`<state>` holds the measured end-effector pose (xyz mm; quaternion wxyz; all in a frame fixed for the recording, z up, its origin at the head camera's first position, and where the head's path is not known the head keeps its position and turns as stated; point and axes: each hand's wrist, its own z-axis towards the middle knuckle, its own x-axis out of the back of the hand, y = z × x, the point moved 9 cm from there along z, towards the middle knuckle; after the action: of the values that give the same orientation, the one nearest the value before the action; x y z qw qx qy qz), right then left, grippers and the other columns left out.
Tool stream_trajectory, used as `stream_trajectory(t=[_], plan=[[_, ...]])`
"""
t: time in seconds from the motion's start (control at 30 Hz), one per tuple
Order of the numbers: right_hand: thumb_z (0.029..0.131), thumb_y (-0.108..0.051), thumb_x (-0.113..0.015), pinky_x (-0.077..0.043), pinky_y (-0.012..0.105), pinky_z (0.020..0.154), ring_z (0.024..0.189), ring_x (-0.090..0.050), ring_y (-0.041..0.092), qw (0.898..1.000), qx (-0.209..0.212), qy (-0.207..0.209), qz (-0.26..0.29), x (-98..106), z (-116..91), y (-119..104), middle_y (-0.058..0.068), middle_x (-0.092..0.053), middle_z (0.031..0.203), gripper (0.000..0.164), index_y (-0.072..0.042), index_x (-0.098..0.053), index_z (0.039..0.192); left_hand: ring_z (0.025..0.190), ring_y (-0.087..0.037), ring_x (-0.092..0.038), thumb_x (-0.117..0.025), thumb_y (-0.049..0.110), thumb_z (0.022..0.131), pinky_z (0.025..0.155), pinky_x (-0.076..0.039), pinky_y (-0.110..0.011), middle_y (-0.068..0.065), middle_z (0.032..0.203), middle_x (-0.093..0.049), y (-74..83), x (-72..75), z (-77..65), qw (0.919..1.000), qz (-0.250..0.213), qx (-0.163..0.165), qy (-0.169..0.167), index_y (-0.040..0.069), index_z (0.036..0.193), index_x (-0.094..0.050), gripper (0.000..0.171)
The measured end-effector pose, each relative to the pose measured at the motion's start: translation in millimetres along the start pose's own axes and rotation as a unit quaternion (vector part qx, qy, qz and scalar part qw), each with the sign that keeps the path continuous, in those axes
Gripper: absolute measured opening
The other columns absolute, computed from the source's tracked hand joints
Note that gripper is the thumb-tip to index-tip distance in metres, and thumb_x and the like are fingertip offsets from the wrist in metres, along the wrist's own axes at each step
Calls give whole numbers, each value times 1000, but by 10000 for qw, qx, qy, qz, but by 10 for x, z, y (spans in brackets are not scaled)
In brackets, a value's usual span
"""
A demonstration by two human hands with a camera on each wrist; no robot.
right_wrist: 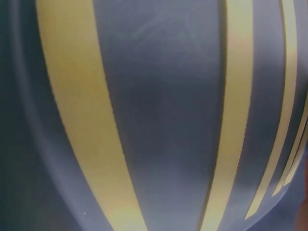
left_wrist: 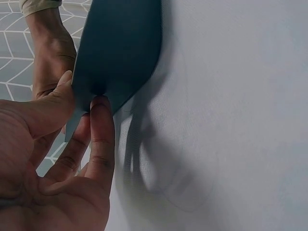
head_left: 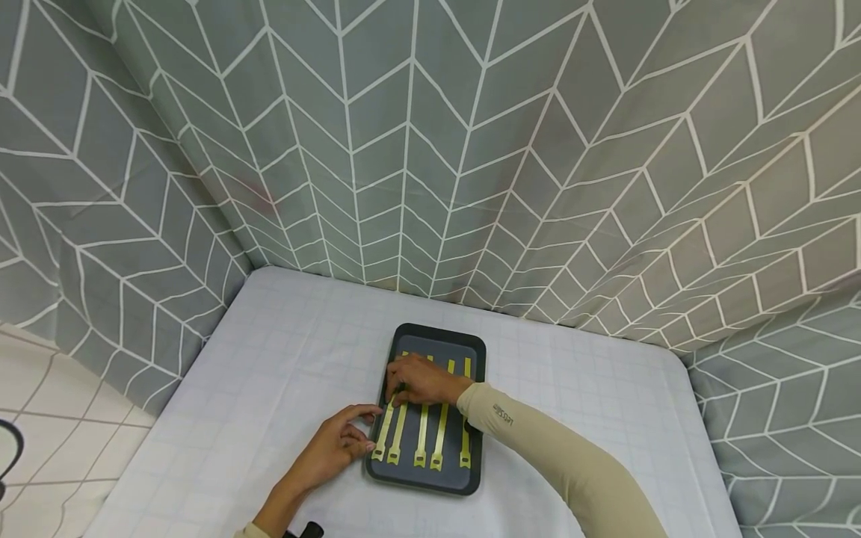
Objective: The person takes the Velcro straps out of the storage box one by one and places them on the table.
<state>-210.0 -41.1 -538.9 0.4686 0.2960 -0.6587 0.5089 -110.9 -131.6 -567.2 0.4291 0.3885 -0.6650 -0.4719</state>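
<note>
Yellow straps (head_left: 422, 437), five counted, lie lengthwise on a dark tray (head_left: 440, 338), lower centre of the frame in the head view; spaced side by side, the two leftmost close together, each widening to a slotted tab at the lower end. Right hand (head_left: 425, 379) reaches in from the right across the middle of the tray, fingers bent down over the leftmost straps; cannot tell whether it pinches one, as the hand covers the spot. Right wrist view: straps flat on the tray surface, fingers not clearly seen. Left hand (head_left: 339, 441) at the tray's left edge, grasping it, thumb by the rim and fingertips against the outer side, as the left wrist view shows. Tan sleeve (head_left: 565, 448) on the right forearm, crossing the tray's right rim and running to the bottom edge. White cloth (head_left: 572, 388) spreads beneath the tray. Grey curtain (head_left: 437, 149) with white zigzag lines fills the upper frame; pale tiled floor (head_left: 60, 426) at lower left.
</note>
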Motion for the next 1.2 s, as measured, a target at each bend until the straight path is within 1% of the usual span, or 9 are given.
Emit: stream_trajectory(t=[0.13, 0.2, 0.33, 0.43, 0.5, 0.63, 0.9, 1.07, 1.2], plan=[[86, -30, -79, -41, 21, 82, 90, -56, 5, 10000, -21, -6, -86, -22, 2, 9, -11, -64, 94, 7, -26, -80, 92, 84, -12, -65, -73, 2, 89, 68, -53, -26, -21, 124, -53, 17, 2, -10, 10000, -38, -71, 12, 8, 139, -55, 53], [87, -31, -78, -41, 22, 82, 90, -55, 5, 9999, -37, -37, -121, -33, -3, 12, -12, -64, 94, 5, -27, -79, 91, 85, -13, -65, -72, 3, 89, 69, -53, -25, -21, 124, -53, 10, 0, -12, 10000, -59, -13, 7, 9, 139, -55, 53], [90, -33, -75, -41, 29, 92, 92, -53, 6, 9997, -51, -139, -177, -47, -16, 14, -13, -64, 94, 7, -27, -78, 89, 85, -13, -65, -73, 5, 90, 69, -53, -25, -21, 125, -53, 6, -2, -14, 9999, -85, 75, 7, 9, 139, -55, 53], [90, -31, -75, -41, 29, 97, 93, -54, 6, 9998, 43, -143, -142, -36, -20, 2, -13, -64, 95, 6, -26, -77, 88, 86, -14, -65, -74, 6, 89, 69, -53, -26, -21, 125, -53, -7, -8, -12, 9999, -85, 138, -7, 10, 139, -55, 53], [90, -27, -76, -42, 27, 95, 92, -54, 7, 9998, 126, -123, -72, -12, -18, -13, -12, -65, 94, 3, -25, -76, 87, 86, -14, -65, -74, 6, 89, 70, -53, -25, -20, 125, -52, -17, -13, -9, 9998, -87, 179, -27, 11, 139, -55, 53], [89, -23, -77, -43, 25, 92, 92, -56, 7, 9995, 294, -72, 0, 56, -2, -49, -12, -67, 92, 5, -25, -74, 86, 87, -15, -65, -73, 7, 90, 71, -53, -25, -21, 126, -52, -17, -13, -7, 9997, -131, 170, -62, 11, 140, -54, 54], [91, -22, -76, -44, 22, 90, 90, -58, 6, 9982, 599, 76, -56, 179, 17, -94, -12, -69, 90, 5, -23, -74, 87, 87, -12, -65, -74, 7, 89, 72, -54, -25, -21, 125, -52, 6, 0, -12, 9998, -182, 77, -79, 8, 140, -53, 55], [92, -22, -74, -43, 21, 88, 90, -58, 7, 9977, 662, 165, -29, 237, -1, -80, -11, -69, 92, 4, -21, -74, 87, 89, -14, -65, -72, 5, 90, 72, -53, -25, -23, 125, -52, 47, 13, -13, 9997, -219, -64, -116, 5, 140, -52, 54], [93, -24, -72, -42, 21, 87, 91, -57, 7, 9982, 565, 193, -24, 286, -40, -47, -11, -69, 93, 4, -21, -75, 90, 90, -17, -64, -72, 5, 90, 72, -53, -25, -23, 126, -52, 52, 12, -14, 9994, -319, -59, -131, 4, 141, -51, 55]])
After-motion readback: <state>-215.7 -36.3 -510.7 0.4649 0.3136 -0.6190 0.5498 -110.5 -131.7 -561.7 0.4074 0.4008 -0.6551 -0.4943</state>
